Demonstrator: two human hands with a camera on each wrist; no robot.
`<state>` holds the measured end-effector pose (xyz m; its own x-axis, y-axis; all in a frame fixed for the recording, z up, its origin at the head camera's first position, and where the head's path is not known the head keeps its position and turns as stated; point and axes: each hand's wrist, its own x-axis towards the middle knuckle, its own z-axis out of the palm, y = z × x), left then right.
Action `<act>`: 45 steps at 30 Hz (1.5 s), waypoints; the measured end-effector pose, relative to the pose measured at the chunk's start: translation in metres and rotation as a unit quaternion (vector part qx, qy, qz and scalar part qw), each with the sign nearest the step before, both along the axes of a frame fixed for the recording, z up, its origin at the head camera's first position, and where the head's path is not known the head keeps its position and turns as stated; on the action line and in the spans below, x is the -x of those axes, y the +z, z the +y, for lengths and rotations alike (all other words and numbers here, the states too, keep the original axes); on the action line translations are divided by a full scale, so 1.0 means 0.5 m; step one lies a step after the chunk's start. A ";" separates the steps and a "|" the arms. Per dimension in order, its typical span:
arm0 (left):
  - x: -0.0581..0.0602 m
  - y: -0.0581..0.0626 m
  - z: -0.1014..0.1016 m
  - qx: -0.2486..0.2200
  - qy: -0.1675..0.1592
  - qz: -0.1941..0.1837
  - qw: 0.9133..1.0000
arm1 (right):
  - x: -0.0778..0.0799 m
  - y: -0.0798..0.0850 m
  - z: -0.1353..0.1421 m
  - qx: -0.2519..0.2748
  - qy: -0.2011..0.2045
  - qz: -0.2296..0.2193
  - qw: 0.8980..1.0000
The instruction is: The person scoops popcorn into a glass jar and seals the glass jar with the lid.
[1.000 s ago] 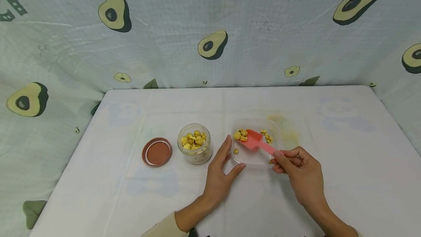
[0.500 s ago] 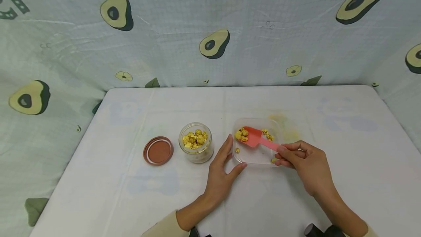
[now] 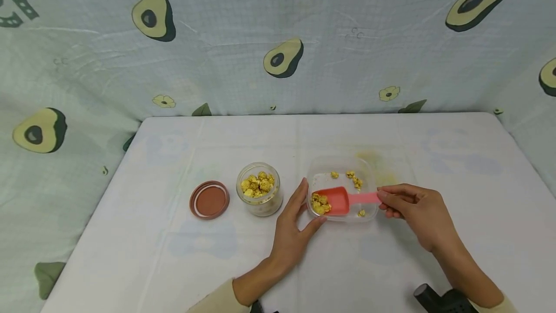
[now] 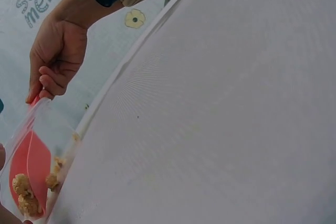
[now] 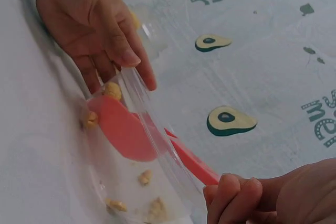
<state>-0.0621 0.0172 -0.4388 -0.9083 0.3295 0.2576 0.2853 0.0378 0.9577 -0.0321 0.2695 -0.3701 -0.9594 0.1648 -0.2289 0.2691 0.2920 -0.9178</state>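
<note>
A clear plastic container [image 3: 367, 173] on the table holds several pieces of yellow popcorn [image 3: 357, 181]. My right hand [image 3: 419, 211] pinches the handle of a pink scoop [image 3: 339, 201], its bowl lying inside the container towards the near left corner. Popcorn [image 3: 320, 204] is bunched at the scoop's front edge, against the container's left wall. My left hand [image 3: 291, 235] rests against that side with fingers straight, the thumb at the near edge. In the right wrist view, the left hand [image 5: 100, 27] touches the container's rim and wall.
A glass jar [image 3: 264, 206] of popcorn stands left of the container, with a round brown lid [image 3: 209, 200] beside it. White cloth covers the table [image 3: 217, 264]. A curtain [image 3: 217, 52] printed with avocados hangs behind. A dark device [image 3: 445, 299] sits at the right wrist.
My right hand has moved right and drawn the scoop towards the near side of the container, turning it more level across. Popcorn has shifted to the near left corner. The left hand has stayed put.
</note>
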 end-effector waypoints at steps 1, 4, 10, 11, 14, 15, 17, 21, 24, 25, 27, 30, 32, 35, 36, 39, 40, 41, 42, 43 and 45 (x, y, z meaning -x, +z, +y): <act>0.000 -0.003 -0.001 -0.001 -0.001 0.001 1.000 | 0.000 0.001 0.002 -0.005 0.005 -0.003 1.000; 0.000 -0.005 -0.002 -0.006 -0.004 0.004 1.000 | 0.002 0.004 0.006 -0.019 0.015 -0.011 1.000; -0.003 0.006 -0.002 -0.003 -0.003 0.000 1.000 | 0.006 0.002 0.015 -0.034 0.025 -0.018 0.999; -0.002 0.005 -0.002 -0.002 -0.004 0.002 1.000 | 0.007 0.001 0.018 -0.031 0.025 -0.020 0.999; 0.000 -0.003 -0.002 0.005 -0.004 0.010 1.000 | 0.011 -0.001 0.025 -0.020 0.024 -0.024 0.999; 0.000 -0.004 -0.002 0.008 -0.004 0.011 1.000 | 0.013 -0.002 0.027 -0.013 0.024 -0.025 0.999; 0.001 -0.004 -0.002 0.010 -0.002 0.013 1.000 | 0.015 -0.002 0.027 -0.005 0.021 -0.030 0.999; 0.001 -0.005 -0.003 0.015 0.001 0.009 1.000 | 0.018 -0.001 0.025 0.005 0.014 -0.044 0.999; 0.001 -0.005 -0.004 0.017 0.002 0.011 1.000 | 0.019 0.000 0.024 0.010 0.011 -0.053 0.998; 0.001 -0.005 -0.004 0.017 0.002 0.012 1.000 | 0.020 0.000 0.025 0.012 0.011 -0.056 0.998; 0.000 -0.005 -0.005 0.015 0.003 0.014 1.000 | 0.020 0.000 0.025 0.016 0.011 -0.060 0.998; 0.001 -0.007 -0.005 0.009 0.002 0.018 1.000 | 0.021 -0.002 0.030 0.016 0.012 -0.059 0.998; 0.001 -0.008 -0.005 0.003 0.002 0.022 1.000 | 0.022 -0.005 0.035 0.015 0.014 -0.055 0.998; 0.002 -0.012 -0.005 -0.001 0.002 0.026 1.000 | 0.023 -0.008 0.044 0.020 0.018 -0.047 0.999; 0.002 -0.012 -0.005 -0.001 0.002 0.027 1.000 | 0.024 -0.007 0.048 0.024 0.020 -0.043 0.999; 0.002 -0.010 -0.004 0.004 0.005 0.032 0.999 | 0.026 -0.002 0.059 0.045 0.018 -0.030 0.998; 0.002 -0.007 -0.004 0.005 0.005 0.032 0.999 | 0.027 0.001 0.063 0.051 0.017 -0.025 0.998; 0.001 -0.003 -0.004 0.006 0.005 0.032 0.999 | 0.027 0.005 0.067 0.054 0.016 -0.019 0.998; 0.000 0.003 -0.003 0.006 0.005 0.031 0.999 | 0.028 0.008 0.069 0.061 0.013 -0.016 0.998; -0.002 0.012 -0.003 0.005 0.004 0.029 1.000 | 0.029 0.012 0.071 0.067 0.010 -0.014 0.998; -0.007 0.032 -0.004 0.005 0.003 0.023 1.000 | 0.032 0.019 0.073 0.072 0.009 -0.009 0.997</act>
